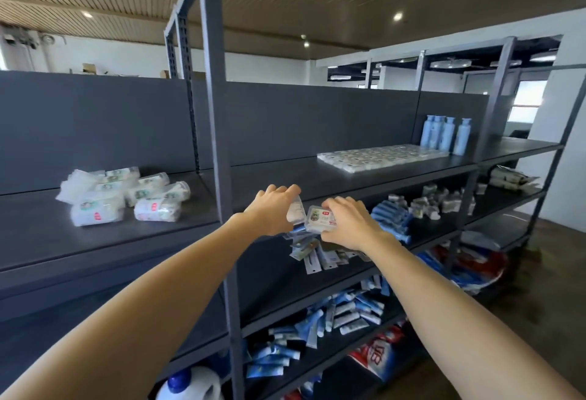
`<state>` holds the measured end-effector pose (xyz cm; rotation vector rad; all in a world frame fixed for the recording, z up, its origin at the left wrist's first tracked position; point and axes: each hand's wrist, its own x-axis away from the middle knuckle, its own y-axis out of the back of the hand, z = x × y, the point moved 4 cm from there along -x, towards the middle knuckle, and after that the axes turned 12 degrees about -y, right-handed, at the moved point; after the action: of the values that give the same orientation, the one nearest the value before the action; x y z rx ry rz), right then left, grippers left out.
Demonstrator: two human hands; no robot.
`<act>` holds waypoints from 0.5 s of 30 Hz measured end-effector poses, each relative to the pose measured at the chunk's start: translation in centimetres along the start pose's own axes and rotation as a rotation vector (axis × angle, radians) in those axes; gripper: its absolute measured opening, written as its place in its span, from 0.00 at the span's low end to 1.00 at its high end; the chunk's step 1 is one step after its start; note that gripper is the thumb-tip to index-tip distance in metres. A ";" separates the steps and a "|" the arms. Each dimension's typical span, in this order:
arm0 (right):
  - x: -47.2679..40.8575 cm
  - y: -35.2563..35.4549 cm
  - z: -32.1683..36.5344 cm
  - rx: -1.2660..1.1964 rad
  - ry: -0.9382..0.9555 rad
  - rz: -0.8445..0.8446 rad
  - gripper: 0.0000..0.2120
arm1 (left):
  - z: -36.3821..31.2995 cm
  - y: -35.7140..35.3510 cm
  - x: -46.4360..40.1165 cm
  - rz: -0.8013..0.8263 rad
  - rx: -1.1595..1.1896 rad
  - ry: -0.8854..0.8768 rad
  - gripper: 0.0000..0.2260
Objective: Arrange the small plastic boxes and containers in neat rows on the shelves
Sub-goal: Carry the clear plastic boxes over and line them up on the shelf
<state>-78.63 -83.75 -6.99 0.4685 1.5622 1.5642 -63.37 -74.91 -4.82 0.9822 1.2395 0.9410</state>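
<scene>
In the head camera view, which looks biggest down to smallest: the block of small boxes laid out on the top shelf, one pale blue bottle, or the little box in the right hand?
1. block of small boxes
2. pale blue bottle
3. little box, in the right hand; it sits nearer the camera, so ranks 2 and 3 are unsure.

— Where are the arms?
— Both bare forearms reach forward and meet in the middle, wrists nearly level.
— The left hand (273, 209)?
— Back up, fingers curled, its grip pinching a small box (295, 209) on edge.
— The right hand (350, 222)?
— Palm down, fingers curled over a second box (321, 218).
</scene>
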 end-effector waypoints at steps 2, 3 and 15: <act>-1.5 0.0 -1.8 0.012 -0.003 -0.012 0.32 | -0.4 -0.5 -2.1 0.013 -0.019 -0.016 0.32; -2.4 0.0 -2.7 0.018 -0.003 -0.023 0.32 | -0.6 -0.8 -3.4 0.014 -0.028 -0.025 0.32; -17.1 -1.5 -13.0 0.087 -0.019 -0.105 0.33 | 1.7 -5.6 -21.9 -0.060 -0.031 -0.076 0.30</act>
<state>-78.51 -105.17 -5.18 0.4402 1.6195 1.4132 -63.52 -97.52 -3.37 0.9429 1.1812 0.8659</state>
